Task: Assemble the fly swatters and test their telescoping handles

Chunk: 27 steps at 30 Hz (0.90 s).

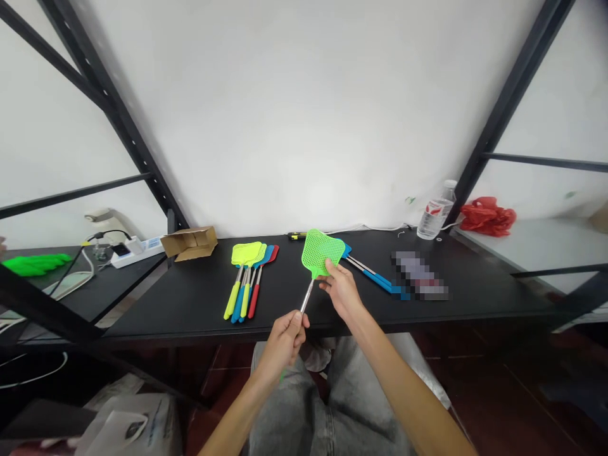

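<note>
A green fly swatter (319, 251) with a perforated square head is tilted up over the table's front edge. My left hand (289, 335) is closed around its lower metal rod and handle, and most of the handle is hidden. My right hand (341, 288) pinches the lower right edge of the head, thumb on the front face. Left of it, a fanned pile of yellow, blue and red fly swatters (246, 253) lies with handles toward me. Behind my right hand lie blue fly swatters (373, 275), their heads partly covered by the green one.
On the black table (190, 304) are an open cardboard box (192, 244), a box cutter (297, 236), a water bottle (436, 212) and a blurred-out phone-like object (420, 275). A power strip (142, 251) sits left; a red plastic bag (488, 216) lies right. Black metal posts (128, 133) flank the table.
</note>
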Each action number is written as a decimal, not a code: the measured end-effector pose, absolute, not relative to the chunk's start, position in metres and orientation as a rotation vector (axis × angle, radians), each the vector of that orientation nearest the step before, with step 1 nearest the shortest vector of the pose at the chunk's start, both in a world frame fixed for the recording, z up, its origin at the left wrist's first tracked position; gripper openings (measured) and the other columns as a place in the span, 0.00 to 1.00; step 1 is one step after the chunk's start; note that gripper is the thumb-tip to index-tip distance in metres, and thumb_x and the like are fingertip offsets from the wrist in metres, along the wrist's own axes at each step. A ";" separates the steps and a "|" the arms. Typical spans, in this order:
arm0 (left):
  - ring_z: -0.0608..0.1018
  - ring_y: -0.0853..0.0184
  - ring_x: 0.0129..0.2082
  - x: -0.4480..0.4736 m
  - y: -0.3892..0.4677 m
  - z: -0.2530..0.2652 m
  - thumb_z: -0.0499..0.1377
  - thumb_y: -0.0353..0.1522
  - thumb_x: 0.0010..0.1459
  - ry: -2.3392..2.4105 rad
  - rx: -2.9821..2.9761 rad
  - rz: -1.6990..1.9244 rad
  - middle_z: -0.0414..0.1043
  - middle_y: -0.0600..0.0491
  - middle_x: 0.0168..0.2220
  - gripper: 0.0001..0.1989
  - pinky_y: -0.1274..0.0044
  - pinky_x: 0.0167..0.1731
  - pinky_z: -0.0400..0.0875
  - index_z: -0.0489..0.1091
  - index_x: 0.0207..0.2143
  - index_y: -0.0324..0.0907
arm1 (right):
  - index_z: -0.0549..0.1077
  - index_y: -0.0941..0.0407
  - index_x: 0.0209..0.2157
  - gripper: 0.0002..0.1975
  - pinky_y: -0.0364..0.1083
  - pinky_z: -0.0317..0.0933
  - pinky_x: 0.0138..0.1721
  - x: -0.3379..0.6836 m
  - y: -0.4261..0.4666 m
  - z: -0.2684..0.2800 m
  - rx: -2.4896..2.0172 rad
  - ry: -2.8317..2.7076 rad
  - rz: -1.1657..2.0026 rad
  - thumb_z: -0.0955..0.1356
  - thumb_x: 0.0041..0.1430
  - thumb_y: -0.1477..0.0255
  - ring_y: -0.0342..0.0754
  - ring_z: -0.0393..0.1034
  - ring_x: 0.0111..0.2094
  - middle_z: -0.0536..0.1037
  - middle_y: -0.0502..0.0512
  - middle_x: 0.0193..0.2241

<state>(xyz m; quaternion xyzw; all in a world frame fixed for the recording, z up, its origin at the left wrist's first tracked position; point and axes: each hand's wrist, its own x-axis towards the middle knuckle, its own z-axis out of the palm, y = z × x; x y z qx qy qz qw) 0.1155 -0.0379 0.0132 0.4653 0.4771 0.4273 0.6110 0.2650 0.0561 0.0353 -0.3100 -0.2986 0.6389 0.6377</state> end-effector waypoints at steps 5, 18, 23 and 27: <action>0.47 0.80 0.12 0.122 -0.017 0.023 0.54 0.52 0.58 1.093 1.158 0.977 0.50 0.64 0.17 0.22 0.86 0.09 0.41 0.63 0.31 0.42 | 0.75 0.56 0.31 0.18 0.40 0.59 0.23 0.271 0.065 0.039 -0.741 -0.665 1.377 0.78 0.42 0.60 0.41 0.70 0.25 0.79 0.51 0.29; 0.64 0.77 0.18 0.152 0.031 0.040 0.59 0.46 0.56 0.979 1.023 1.352 0.63 0.58 0.23 0.17 0.84 0.16 0.58 0.69 0.32 0.39 | 0.77 0.55 0.45 0.23 0.42 0.65 0.27 0.276 0.050 0.019 -0.934 -1.145 1.353 0.72 0.52 0.56 0.48 0.74 0.34 0.80 0.57 0.39; 0.75 0.68 0.35 0.183 0.060 0.045 0.59 0.42 0.56 1.035 1.024 1.594 0.74 0.48 0.36 0.16 0.79 0.34 0.68 0.76 0.36 0.38 | 0.75 0.51 0.51 0.22 0.43 0.64 0.28 0.282 0.042 0.027 -0.970 -1.474 1.093 0.71 0.53 0.62 0.47 0.73 0.30 0.80 0.54 0.41; 0.77 0.64 0.36 0.202 0.068 0.039 0.54 0.45 0.60 1.017 1.093 1.514 0.76 0.46 0.37 0.22 0.74 0.39 0.70 0.76 0.41 0.36 | 0.80 0.51 0.43 0.13 0.45 0.60 0.31 0.294 0.046 0.039 -1.107 -1.643 0.678 0.67 0.59 0.66 0.49 0.72 0.28 0.81 0.52 0.33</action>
